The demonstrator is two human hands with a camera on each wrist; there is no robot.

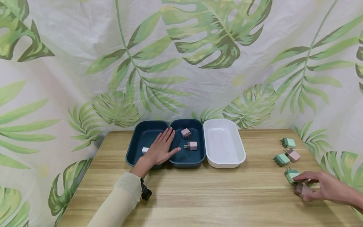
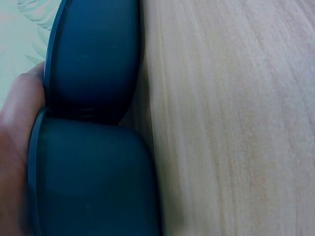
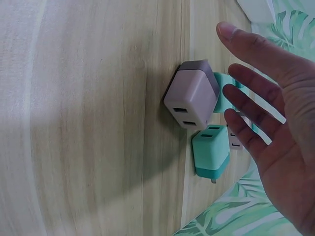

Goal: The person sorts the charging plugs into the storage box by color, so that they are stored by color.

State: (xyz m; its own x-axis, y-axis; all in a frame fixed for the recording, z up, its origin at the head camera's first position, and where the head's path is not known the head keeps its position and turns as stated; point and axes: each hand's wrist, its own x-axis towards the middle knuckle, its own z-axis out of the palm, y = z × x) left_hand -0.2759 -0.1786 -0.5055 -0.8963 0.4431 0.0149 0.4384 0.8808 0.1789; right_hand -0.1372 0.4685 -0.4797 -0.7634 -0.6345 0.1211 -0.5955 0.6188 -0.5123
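My left hand (image 1: 160, 149) lies with straight fingers over the adjoining rims of two dark blue trays, the left tray (image 1: 130, 151) and the middle tray (image 1: 187, 164). A white charger (image 1: 145, 150) in the left tray is partly hidden by that hand. Two pink plug chargers (image 1: 192, 146) lie in the middle tray. At the right of the table, my right hand (image 1: 321, 186) is at a pink charger (image 3: 189, 96), its fingers spread and apart from it in the right wrist view. Right beside this charger lies a green charger (image 1: 291, 175).
A white tray (image 1: 242, 154) stands right of the blue ones. Farther back on the wooden table (image 1: 215, 195) lie two more green chargers (image 1: 281, 160) and another pink charger (image 1: 293, 155). A leaf-patterned cloth (image 1: 198, 88) hangs behind the table.
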